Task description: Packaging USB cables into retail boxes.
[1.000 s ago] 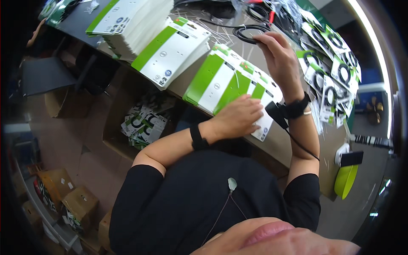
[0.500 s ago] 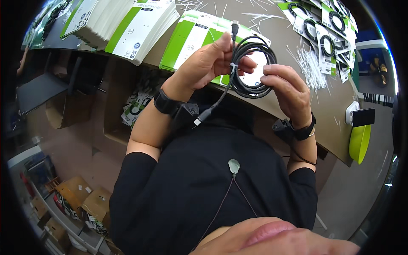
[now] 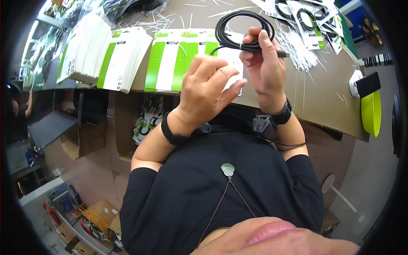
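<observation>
A coiled black USB cable (image 3: 229,20) hangs above the table's front edge, with a white twist tie (image 3: 241,46) around its strands. My right hand (image 3: 267,70) pinches the coil near the tie, and one plug (image 3: 282,54) sticks out to the right of those fingers. Left of it, my left hand (image 3: 206,87) has its thumb and forefinger apart, with the other fingers bent. The cable's other end runs down behind the left knuckles, so its tip is hidden. Green-and-white packaging cards (image 3: 163,70) lie spread just beyond the left hand.
Two thick stacks of cards (image 3: 87,49) (image 3: 123,59) stand on the left. Loose white ties (image 3: 297,51) are heaped at the right, near carded cables (image 3: 307,19). A lime-green bin (image 3: 371,112) and a dark-screened device (image 3: 368,85) sit at the right edge. Cartons (image 3: 100,216) stand lower left.
The coil has tipped and risen, now gripped by my right hand at the tie. My left hand has come off the coil and turned over. The view has shifted.
</observation>
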Demonstrator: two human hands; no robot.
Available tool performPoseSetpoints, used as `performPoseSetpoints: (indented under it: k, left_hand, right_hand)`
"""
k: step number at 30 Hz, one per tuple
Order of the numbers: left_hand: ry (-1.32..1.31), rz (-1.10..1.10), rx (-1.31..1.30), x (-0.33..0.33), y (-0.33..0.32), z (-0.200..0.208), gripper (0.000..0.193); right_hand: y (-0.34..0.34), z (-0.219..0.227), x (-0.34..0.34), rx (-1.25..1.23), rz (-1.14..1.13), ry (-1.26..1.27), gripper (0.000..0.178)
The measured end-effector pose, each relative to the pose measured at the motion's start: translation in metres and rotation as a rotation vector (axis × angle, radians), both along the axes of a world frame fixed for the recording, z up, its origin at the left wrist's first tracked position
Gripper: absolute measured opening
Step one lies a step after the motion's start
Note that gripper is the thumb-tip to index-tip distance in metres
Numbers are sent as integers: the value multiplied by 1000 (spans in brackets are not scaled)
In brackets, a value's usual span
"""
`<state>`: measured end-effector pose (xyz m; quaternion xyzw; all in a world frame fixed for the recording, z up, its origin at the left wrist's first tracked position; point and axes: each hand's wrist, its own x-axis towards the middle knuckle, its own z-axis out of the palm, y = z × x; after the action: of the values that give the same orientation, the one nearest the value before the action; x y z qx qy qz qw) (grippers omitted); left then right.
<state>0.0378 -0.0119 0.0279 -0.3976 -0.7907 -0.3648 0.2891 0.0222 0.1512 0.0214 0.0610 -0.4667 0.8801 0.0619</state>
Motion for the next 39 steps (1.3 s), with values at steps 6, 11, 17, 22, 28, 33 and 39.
performPoseSetpoints:
  k: [6,11,17,22,28,33,39]
  left_hand:
    - [-1119,-432,754,-18,-1,-26,28]
    - [-1420,-843,896,-35,-17,-34,39]
    - [-1632,-1115,1111,-37,-24,-40,44]
    - [-1757,-995,852,-36,-31,-24,48]
    - [-1634,-454,1081,-20,-1,-9,43]
    - [-1637,-940,775,-35,-23,-35,37]
    - [-1785,-855,879,-39,-33,-26,36]
  right_hand:
    - [0,-6,9,58,177,-68,40]
    - [-4,-24,13,206,209,-51,45]
    - [-10,-29,20,-143,319,-60,50]
    - [3,-26,22,72,475,-179,51]
    - [-1,-24,18,49,270,-66,55]
    - [-9,-24,23,-100,303,-122,56]
    - [-13,-21,27,38,222,-155,54]
